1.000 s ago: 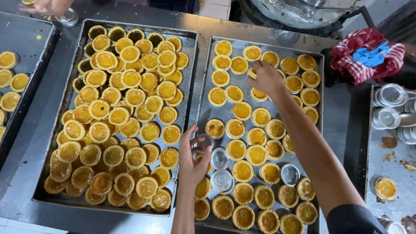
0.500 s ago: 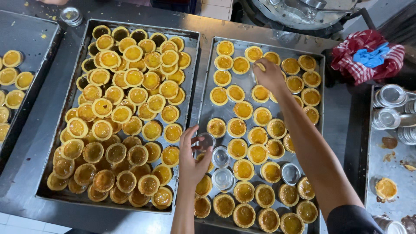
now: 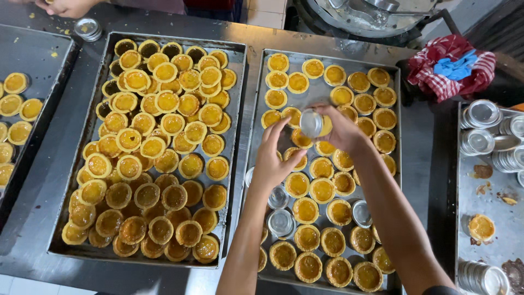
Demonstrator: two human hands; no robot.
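Observation:
My right hand (image 3: 341, 128) holds a small round metal tart mould (image 3: 311, 123) with a yellow egg tart in it, above the middle of the right baking tray (image 3: 256, 142). My left hand (image 3: 273, 158) is raised beside it, fingertips reaching the mould's left side. Under my hands the right tray holds several golden egg tarts (image 3: 322, 190) in rows and a few empty silver moulds (image 3: 280, 222) near my left forearm.
A second tray (image 3: 93, 125) at left is heaped with unmoulded tarts. A third tray (image 3: 16, 104) with tarts lies at far left. Stacked empty moulds (image 3: 483, 114) sit on a tray at right, behind it a red checked cloth (image 3: 450, 65). Another person's hand (image 3: 65, 6) is at top left.
My right hand lifted a moulded tart from the far part of the right tray and drew it toward the middle. My left hand rose from the tray's near edge to meet it.

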